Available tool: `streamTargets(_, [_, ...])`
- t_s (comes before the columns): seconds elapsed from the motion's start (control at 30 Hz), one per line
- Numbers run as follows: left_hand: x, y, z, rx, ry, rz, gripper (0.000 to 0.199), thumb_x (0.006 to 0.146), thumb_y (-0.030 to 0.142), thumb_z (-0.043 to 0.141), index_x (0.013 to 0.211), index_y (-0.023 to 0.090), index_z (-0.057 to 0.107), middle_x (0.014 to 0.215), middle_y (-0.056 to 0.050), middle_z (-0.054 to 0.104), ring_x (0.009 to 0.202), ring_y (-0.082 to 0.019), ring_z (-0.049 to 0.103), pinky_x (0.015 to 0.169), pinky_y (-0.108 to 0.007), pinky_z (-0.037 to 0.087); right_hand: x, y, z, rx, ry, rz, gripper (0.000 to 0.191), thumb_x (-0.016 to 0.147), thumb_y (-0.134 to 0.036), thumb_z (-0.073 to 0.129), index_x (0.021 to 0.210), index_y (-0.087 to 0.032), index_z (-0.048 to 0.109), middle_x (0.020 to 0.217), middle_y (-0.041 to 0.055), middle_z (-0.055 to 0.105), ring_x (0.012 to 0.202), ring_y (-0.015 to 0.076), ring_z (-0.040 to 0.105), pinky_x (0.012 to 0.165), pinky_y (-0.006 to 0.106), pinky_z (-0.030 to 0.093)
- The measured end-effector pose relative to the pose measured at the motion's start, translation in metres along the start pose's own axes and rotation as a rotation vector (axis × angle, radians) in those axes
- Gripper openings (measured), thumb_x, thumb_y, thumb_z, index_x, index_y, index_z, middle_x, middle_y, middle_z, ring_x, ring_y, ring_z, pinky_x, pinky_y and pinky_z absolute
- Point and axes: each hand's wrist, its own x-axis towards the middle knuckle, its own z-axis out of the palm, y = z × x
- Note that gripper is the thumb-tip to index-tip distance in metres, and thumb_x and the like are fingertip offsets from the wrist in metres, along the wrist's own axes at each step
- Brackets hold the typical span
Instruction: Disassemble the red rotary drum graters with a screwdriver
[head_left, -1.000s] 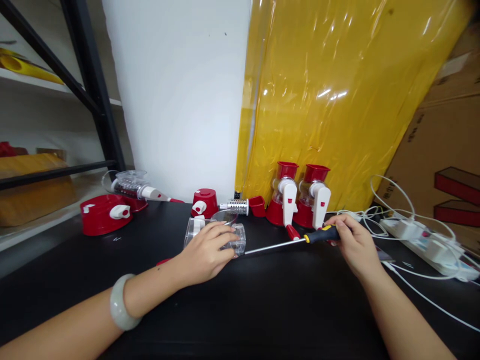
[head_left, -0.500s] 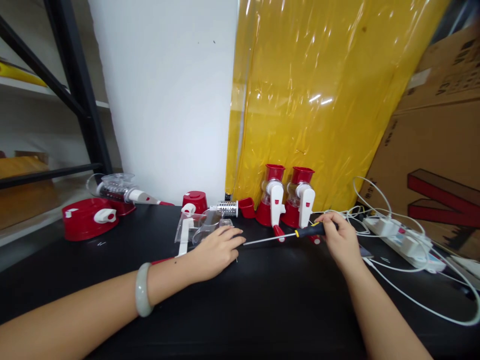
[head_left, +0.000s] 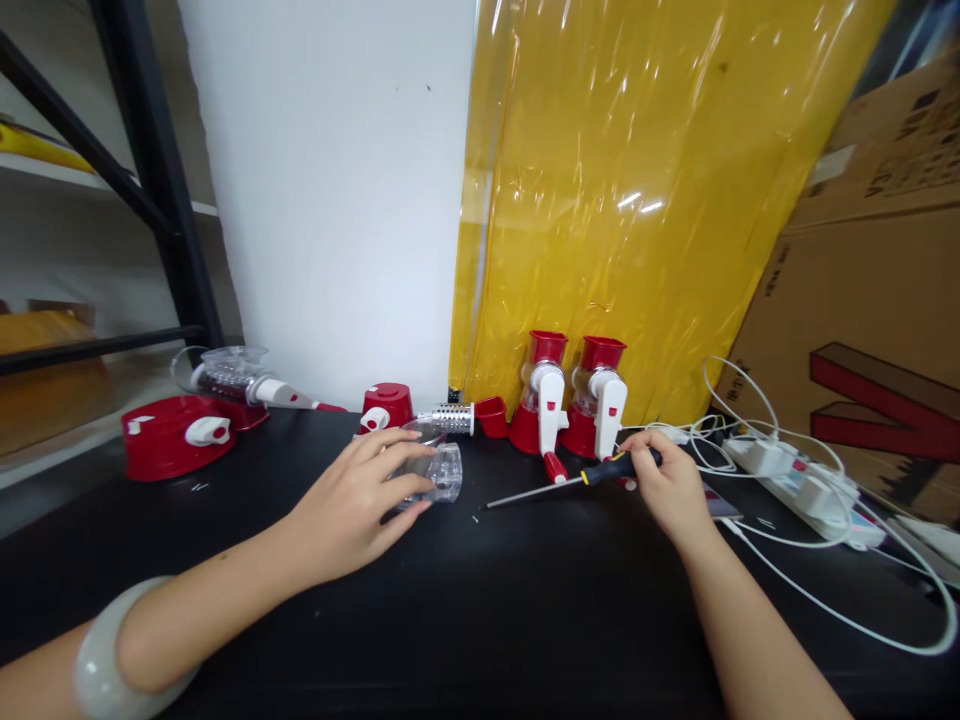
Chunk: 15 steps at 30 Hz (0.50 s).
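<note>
My left hand is curled over a clear plastic grater housing, fingers across its top and thumb along its near side; part of the housing is hidden beneath the fingers. In my right hand is a screwdriver with a black and yellow handle. Its metal shaft slants down to the left, the tip close to the black table. Just left of that tip lies a tiny light-coloured piece, too small to name. Behind the housing are a metal grater drum and a red base.
Two upright red-and-white rotary graters stand before the yellow plastic curtain. Another red base and a drum grater lying over are at left. White cables, a power strip and a phone occupy the right.
My left hand has moved left from beside the screwdriver tip and now grips the clear housing. The screwdriver, still in my right hand, has shifted slightly left and its tip lower.
</note>
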Motion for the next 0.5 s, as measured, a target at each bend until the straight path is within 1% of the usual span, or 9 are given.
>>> streamTargets(0.1, [-0.008, -0.008, -0.008, 0.048, -0.049, -0.058, 0.021, 0.088, 0.028, 0.061, 0.108, 0.028, 0.067, 0.13, -0.006, 0.06, 0.126, -0.031, 0.048, 0.101, -0.052, 0.044, -0.001, 0.001, 0.001, -0.003, -0.016, 0.02, 0.023, 0.086, -0.037, 0.047, 0.076, -0.022, 0.061, 0.066, 0.0002, 0.061, 0.058, 0.0184, 0.054, 0.061, 0.031, 0.042])
streamTargets(0.17, [-0.01, -0.015, -0.014, 0.066, -0.056, -0.075, 0.024, 0.089, 0.031, 0.061, 0.112, 0.027, 0.065, 0.129, -0.007, 0.06, 0.125, -0.031, 0.048, 0.1, -0.051, 0.045, 0.0, 0.001, 0.002, -0.004, -0.012, 0.018, 0.024, 0.086, -0.038, 0.048, 0.075, -0.022, 0.061, 0.066, 0.0004, 0.061, 0.059, 0.0187, 0.055, 0.061, 0.031, 0.042])
streamTargets(0.33, [-0.006, -0.029, -0.034, 0.068, 0.038, -0.135, 0.025, 0.09, 0.034, 0.06, 0.112, 0.024, 0.063, 0.122, -0.009, 0.061, 0.119, -0.029, 0.052, 0.099, -0.047, 0.046, -0.001, 0.0, 0.001, -0.011, 0.0, 0.011, 0.024, 0.085, -0.039, 0.049, 0.073, -0.022, 0.062, 0.062, -0.0004, 0.059, 0.055, 0.0182, 0.053, 0.059, 0.03, 0.041])
streamTargets(0.43, [-0.001, -0.029, -0.045, 0.061, 0.088, -0.156, 0.024, 0.09, 0.036, 0.06, 0.11, 0.023, 0.063, 0.12, -0.009, 0.061, 0.117, -0.028, 0.052, 0.099, -0.048, 0.045, -0.001, 0.0, 0.001, -0.002, 0.0, 0.006, 0.025, 0.085, -0.04, 0.049, 0.073, -0.022, 0.062, 0.063, 0.0, 0.059, 0.056, 0.0184, 0.054, 0.059, 0.031, 0.042])
streamTargets(0.5, [0.001, -0.027, -0.055, 0.048, 0.111, -0.162, 0.024, 0.091, 0.035, 0.06, 0.111, 0.023, 0.061, 0.119, -0.006, 0.061, 0.116, -0.027, 0.053, 0.099, -0.047, 0.045, -0.001, 0.001, 0.001, 0.014, -0.014, 0.026, 0.024, 0.085, -0.04, 0.049, 0.074, -0.022, 0.062, 0.061, -0.0005, 0.058, 0.054, 0.0181, 0.053, 0.058, 0.03, 0.042])
